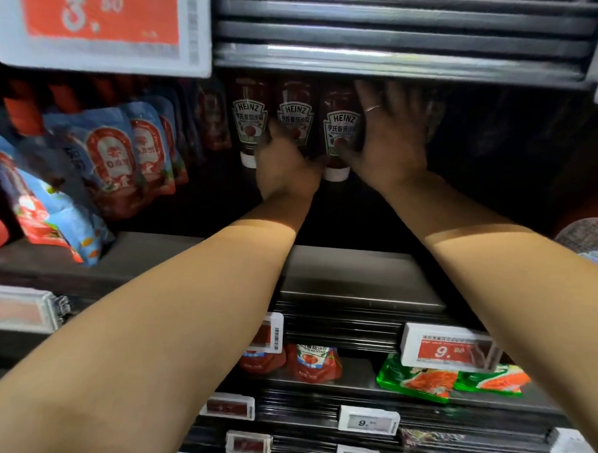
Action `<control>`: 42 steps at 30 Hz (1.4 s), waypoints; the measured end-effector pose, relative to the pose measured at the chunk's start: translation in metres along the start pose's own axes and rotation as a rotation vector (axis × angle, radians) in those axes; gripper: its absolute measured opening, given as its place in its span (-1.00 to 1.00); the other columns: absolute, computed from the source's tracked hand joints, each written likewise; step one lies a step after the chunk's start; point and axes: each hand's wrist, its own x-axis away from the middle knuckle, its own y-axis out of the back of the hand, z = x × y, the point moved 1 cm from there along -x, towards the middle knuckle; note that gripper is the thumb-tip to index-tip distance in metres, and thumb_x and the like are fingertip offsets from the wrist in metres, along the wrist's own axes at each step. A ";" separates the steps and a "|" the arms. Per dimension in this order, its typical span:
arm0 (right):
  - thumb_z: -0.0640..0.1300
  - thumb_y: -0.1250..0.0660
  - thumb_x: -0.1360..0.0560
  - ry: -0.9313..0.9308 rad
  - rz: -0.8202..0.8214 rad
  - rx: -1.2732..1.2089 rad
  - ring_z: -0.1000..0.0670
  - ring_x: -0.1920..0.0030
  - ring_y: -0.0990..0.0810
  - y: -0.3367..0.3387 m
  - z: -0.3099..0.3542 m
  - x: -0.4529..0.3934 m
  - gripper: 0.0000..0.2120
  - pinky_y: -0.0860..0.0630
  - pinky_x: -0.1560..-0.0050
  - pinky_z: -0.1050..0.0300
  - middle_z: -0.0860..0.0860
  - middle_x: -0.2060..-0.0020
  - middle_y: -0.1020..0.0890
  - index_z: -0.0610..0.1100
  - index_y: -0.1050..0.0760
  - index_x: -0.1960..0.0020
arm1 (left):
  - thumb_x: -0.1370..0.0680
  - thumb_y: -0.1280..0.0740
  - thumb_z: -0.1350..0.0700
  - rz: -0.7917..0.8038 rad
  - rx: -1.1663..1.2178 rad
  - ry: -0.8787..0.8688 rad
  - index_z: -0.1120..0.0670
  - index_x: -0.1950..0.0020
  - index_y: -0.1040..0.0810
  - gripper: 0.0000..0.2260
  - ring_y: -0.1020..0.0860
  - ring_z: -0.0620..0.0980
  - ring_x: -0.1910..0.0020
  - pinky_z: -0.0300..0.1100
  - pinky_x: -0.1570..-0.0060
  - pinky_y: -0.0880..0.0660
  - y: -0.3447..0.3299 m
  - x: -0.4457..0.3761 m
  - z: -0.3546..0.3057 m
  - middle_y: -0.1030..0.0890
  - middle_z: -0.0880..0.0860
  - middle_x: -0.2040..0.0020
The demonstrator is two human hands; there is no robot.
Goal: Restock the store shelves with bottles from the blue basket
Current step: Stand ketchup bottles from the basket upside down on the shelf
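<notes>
Gripping the middle ketchup bottle (294, 118) low on its body, the left hand (283, 164) sits at 9 o'clock of the right hand (387, 134), whose flat, spread fingers press the rightmost bottle (339, 132). Both bottles stand cap-down, long axis vertical, deep on the shelf (357, 276).

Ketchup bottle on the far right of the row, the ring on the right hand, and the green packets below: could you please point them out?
Ketchup bottle (341, 132): head view, label.
Ring (373, 108): head view, band on finger.
Green packets (417, 378): head view, left packet's front.
</notes>
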 end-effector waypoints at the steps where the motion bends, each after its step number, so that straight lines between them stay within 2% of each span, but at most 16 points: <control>1: 0.13 -0.49 -0.39 0.058 0.066 0.045 -0.34 -0.49 -0.26 -0.003 0.003 -0.003 -0.10 -0.25 -0.47 -0.26 -0.16 -0.53 -0.30 0.01 -0.17 -0.62 | -0.37 -0.57 -0.13 0.017 0.014 -0.035 0.11 -0.44 -0.40 -0.26 -0.52 0.16 -0.32 0.00 -0.24 -0.54 0.000 0.000 -0.001 -0.53 0.15 -0.35; 3: 0.10 -0.49 -0.41 0.071 0.111 0.089 -0.28 -0.51 -0.25 -0.009 0.002 -0.007 -0.07 -0.25 -0.45 -0.26 -0.10 -0.56 -0.28 0.03 -0.10 -0.64 | -0.42 -0.55 -0.07 0.020 0.014 -0.075 0.11 -0.34 -0.53 -0.44 -0.58 0.13 -0.24 -0.08 -0.19 -0.55 0.000 -0.002 -0.001 -0.62 0.13 -0.25; 5: 0.06 -0.48 -0.42 0.057 0.082 0.128 -0.26 -0.48 -0.29 -0.012 0.001 -0.010 -0.11 -0.26 -0.40 -0.23 -0.10 -0.53 -0.32 0.01 -0.12 -0.63 | -0.45 -0.53 0.00 -0.004 0.025 -0.086 0.13 -0.31 -0.56 -0.52 -0.60 0.11 -0.23 -0.16 -0.16 -0.53 -0.001 -0.004 0.001 -0.65 0.12 -0.22; 8: 0.05 -0.45 -0.45 0.024 0.076 0.171 -0.25 -0.49 -0.29 -0.017 0.003 -0.015 -0.15 -0.23 -0.41 -0.25 -0.10 -0.52 -0.33 0.01 -0.12 -0.63 | -0.46 -0.52 0.06 -0.010 0.052 -0.075 0.14 -0.34 -0.53 -0.52 -0.58 0.10 -0.26 -0.19 -0.22 -0.50 -0.003 -0.006 0.001 -0.65 0.11 -0.24; 13: 0.06 -0.45 -0.45 -0.013 0.078 0.126 -0.23 -0.53 -0.23 -0.020 0.011 -0.010 -0.13 -0.18 -0.45 -0.27 -0.08 -0.56 -0.28 0.03 -0.10 -0.64 | -0.47 -0.51 0.10 0.004 0.062 -0.083 0.12 -0.34 -0.53 -0.54 -0.58 0.08 -0.27 -0.25 -0.19 -0.44 -0.002 -0.007 0.004 -0.64 0.10 -0.24; 15: 0.13 -0.48 -0.39 -0.103 -0.004 0.034 -0.31 -0.51 -0.25 -0.017 0.005 0.000 -0.10 -0.18 -0.45 -0.30 -0.16 -0.54 -0.30 -0.01 -0.16 -0.62 | -0.46 -0.51 0.07 0.014 0.059 -0.078 0.11 -0.31 -0.55 -0.56 -0.58 0.07 -0.25 -0.30 -0.15 -0.43 -0.001 -0.010 0.004 -0.64 0.10 -0.23; 16: 0.19 -0.48 -0.37 -0.210 -0.061 -0.029 -0.34 -0.51 -0.24 -0.015 -0.001 0.004 -0.07 -0.17 -0.46 -0.29 -0.21 -0.54 -0.29 -0.06 -0.18 -0.61 | -0.46 -0.51 0.04 0.001 0.055 -0.065 0.11 -0.30 -0.56 -0.56 -0.58 0.07 -0.25 -0.30 -0.15 -0.43 0.000 -0.011 0.005 -0.63 0.10 -0.23; 18: 0.27 -0.49 -0.33 -0.478 -0.130 -0.172 -0.35 -0.53 -0.21 -0.012 -0.018 0.008 0.02 -0.14 -0.51 -0.19 -0.28 -0.54 -0.25 -0.14 -0.15 -0.61 | -0.42 -0.51 -0.04 -0.107 0.016 -0.001 0.12 -0.40 -0.47 -0.41 -0.50 0.14 -0.33 -0.16 -0.27 -0.46 0.004 -0.014 0.006 -0.54 0.14 -0.33; 20: 0.23 -0.52 -0.32 -0.606 -0.074 -0.284 -0.30 -0.53 -0.22 -0.014 -0.031 0.012 0.06 -0.16 -0.55 -0.06 -0.26 -0.54 -0.23 -0.16 -0.12 -0.62 | -0.36 -0.55 -0.15 -0.241 -0.009 0.125 0.17 -0.54 -0.27 -0.12 -0.34 0.23 -0.44 0.02 -0.39 -0.37 0.010 -0.015 0.007 -0.36 0.22 -0.46; 21: 0.19 -0.56 -0.31 -0.619 -0.019 -0.337 -0.26 -0.52 -0.26 -0.017 -0.034 0.015 0.05 -0.22 -0.54 -0.02 -0.25 -0.53 -0.25 -0.15 -0.13 -0.61 | -0.31 -0.58 -0.20 -0.247 0.005 0.195 0.19 -0.58 -0.17 0.02 -0.28 0.25 -0.48 0.05 -0.43 -0.32 0.012 -0.015 0.009 -0.28 0.24 -0.51; 24: 0.17 -0.63 -0.26 -0.646 0.066 -0.430 -0.15 -0.44 -0.41 -0.027 -0.033 0.020 0.00 -0.37 -0.44 0.14 -0.18 -0.44 -0.41 -0.12 -0.27 -0.54 | -0.20 -0.63 -0.28 -0.086 0.050 0.329 0.17 -0.63 0.03 0.26 -0.15 0.24 -0.56 0.10 -0.47 -0.27 0.010 -0.018 0.012 -0.11 0.23 -0.58; 26: 0.14 -0.64 -0.25 -0.620 0.056 -0.440 -0.16 -0.42 -0.43 -0.032 -0.030 0.019 -0.04 -0.38 -0.43 0.13 -0.20 -0.41 -0.44 -0.17 -0.31 -0.50 | -0.18 -0.64 -0.28 -0.024 0.055 0.310 0.15 -0.64 0.07 0.30 -0.12 0.25 -0.58 0.08 -0.49 -0.24 0.005 -0.019 0.013 -0.06 0.24 -0.60; 31: 0.03 -0.61 -0.35 -0.588 0.041 -0.412 -0.23 -0.39 -0.46 -0.036 -0.030 0.015 -0.19 -0.40 -0.41 0.05 -0.27 -0.37 -0.47 -0.26 -0.34 -0.44 | -0.20 -0.67 -0.18 -0.057 0.087 0.296 0.14 -0.65 0.04 0.26 -0.18 0.25 -0.56 0.02 -0.47 -0.26 0.002 -0.024 0.016 -0.10 0.23 -0.59; 42: 0.00 -0.61 -0.35 -0.577 0.019 -0.413 -0.22 -0.42 -0.41 -0.042 -0.035 0.013 -0.14 -0.36 -0.45 0.04 -0.26 -0.41 -0.41 -0.24 -0.28 -0.48 | -0.24 -0.67 -0.13 -0.059 0.102 0.295 0.13 -0.64 0.03 0.20 -0.19 0.26 -0.55 0.04 -0.47 -0.25 0.000 -0.024 0.017 -0.11 0.22 -0.58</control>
